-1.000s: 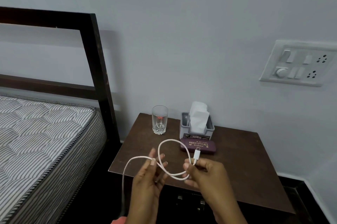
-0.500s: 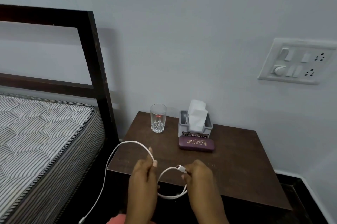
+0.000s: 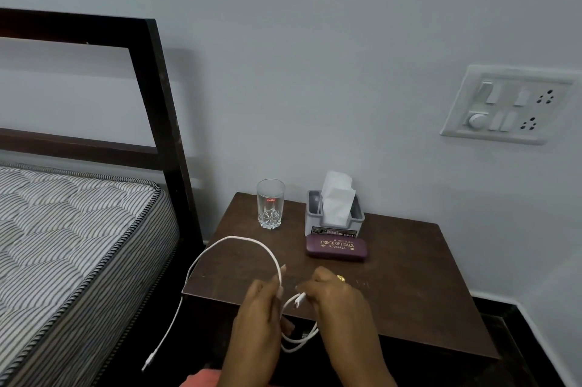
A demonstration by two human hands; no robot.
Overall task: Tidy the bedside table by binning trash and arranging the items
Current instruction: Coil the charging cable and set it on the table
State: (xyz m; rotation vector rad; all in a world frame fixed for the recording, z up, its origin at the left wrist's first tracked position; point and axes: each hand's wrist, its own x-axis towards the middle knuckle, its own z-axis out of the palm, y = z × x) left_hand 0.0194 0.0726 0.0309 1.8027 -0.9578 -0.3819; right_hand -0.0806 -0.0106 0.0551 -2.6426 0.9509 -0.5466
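Both hands are coiling the white cable (image 3: 239, 243): the left hand (image 3: 258, 320) pinching its loop, the right hand (image 3: 338, 301) gripping the plug end. Next, probably, gathering the dangling tail.

Both forearms run out of the bottom edge, and a patch of pink cloth (image 3: 201, 378) there is cut off too. The left hand (image 3: 256, 320) covers the stretch of white cable (image 3: 239, 240) that passes through its grip, so how many fingers close on it cannot be told. The right hand (image 3: 338, 301) hides the cable behind the plug it pinches. The worktop (image 3: 409, 276) front is lost in shadow behind the hands. Small print on the grey tissue holder (image 3: 333, 222) label is unreadable. The bed (image 3: 63, 229) and its dark headboard (image 3: 151, 87) are cut by the left edge. The switch panel (image 3: 507, 104) is clipped at the right edge.
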